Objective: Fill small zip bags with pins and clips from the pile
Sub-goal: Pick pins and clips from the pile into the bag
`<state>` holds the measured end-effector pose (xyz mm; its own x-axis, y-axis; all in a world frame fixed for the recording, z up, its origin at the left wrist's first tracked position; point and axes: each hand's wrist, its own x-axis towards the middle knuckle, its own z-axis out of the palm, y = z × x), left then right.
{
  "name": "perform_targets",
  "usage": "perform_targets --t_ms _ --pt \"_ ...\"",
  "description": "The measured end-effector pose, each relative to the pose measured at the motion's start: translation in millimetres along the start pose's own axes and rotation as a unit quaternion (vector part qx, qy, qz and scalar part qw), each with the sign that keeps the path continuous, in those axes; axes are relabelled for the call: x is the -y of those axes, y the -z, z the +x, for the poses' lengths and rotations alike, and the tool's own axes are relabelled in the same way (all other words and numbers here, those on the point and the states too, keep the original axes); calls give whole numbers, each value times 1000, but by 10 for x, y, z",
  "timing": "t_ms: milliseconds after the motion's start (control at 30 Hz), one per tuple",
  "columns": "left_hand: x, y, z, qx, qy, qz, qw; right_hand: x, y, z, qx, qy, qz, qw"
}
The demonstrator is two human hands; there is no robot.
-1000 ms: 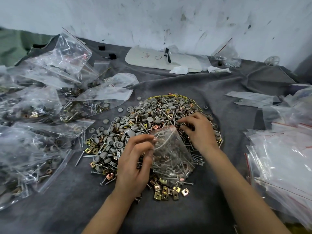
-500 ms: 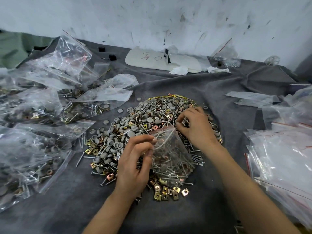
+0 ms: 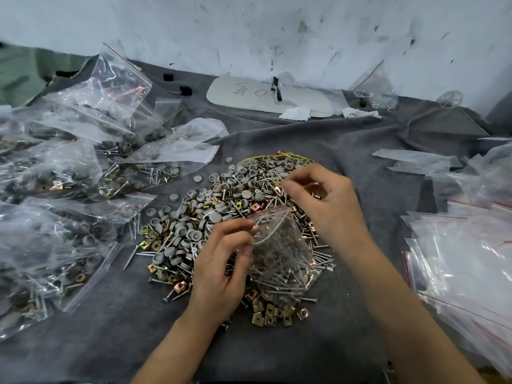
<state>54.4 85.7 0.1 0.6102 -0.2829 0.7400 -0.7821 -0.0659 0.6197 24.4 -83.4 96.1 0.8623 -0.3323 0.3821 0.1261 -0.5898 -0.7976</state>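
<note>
A pile [image 3: 221, 206] of grey caps, metal pins and brass clips lies on the grey cloth in the middle. A small clear zip bag [image 3: 279, 256] partly filled with pins stands on the pile's near side. My left hand [image 3: 224, 267] pinches the bag's open rim at its left edge. My right hand [image 3: 324, 206] hovers just above and right of the bag mouth, fingers curled around a few small pieces from the pile; what exactly it holds is blurred.
Several filled zip bags [image 3: 63, 189] lie heaped at the left. A stack of empty zip bags [image 3: 465, 259] sits at the right. A white oval board [image 3: 263, 98] and crumpled tissue lie by the back wall. Loose brass clips [image 3: 274, 314] lie at the pile's near edge.
My right hand has lifted off the far side of the pile with pieces and moved back toward the bag mouth. My left hand has kept its hold on the bag rim.
</note>
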Motion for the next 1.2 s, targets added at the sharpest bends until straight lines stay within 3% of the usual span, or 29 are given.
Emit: perform_targets --t_ms 67,267,433,633,767,900,1000,1100,1200 --pt "-3 -1 -2 0 0 -2 1000 -115 -60 87 -45 -34 -24 998" --pt "-13 4 1 -3 13 -10 1000 -386 -411 176 108 -10 -134 985" --pt "-5 7 5 -5 12 -15 1000 -463 -542 244 106 -3 -260 960" --pt "-6 6 1 -2 21 -24 1000 -400 -568 293 99 10 -259 961" --pt "-10 9 0 -2 25 -29 999 -396 -592 321 127 -28 -256 958" --pt "-13 8 1 -1 30 -29 999 -237 -486 203 66 -85 -8 994" --pt "-2 7 -1 1 24 -28 999 16 -247 142 55 -58 169 982" --pt "5 9 -6 5 18 -29 999 256 -77 92 151 16 64 986" --pt "12 4 -9 5 8 -25 1000 291 -68 12 221 26 -68 972"
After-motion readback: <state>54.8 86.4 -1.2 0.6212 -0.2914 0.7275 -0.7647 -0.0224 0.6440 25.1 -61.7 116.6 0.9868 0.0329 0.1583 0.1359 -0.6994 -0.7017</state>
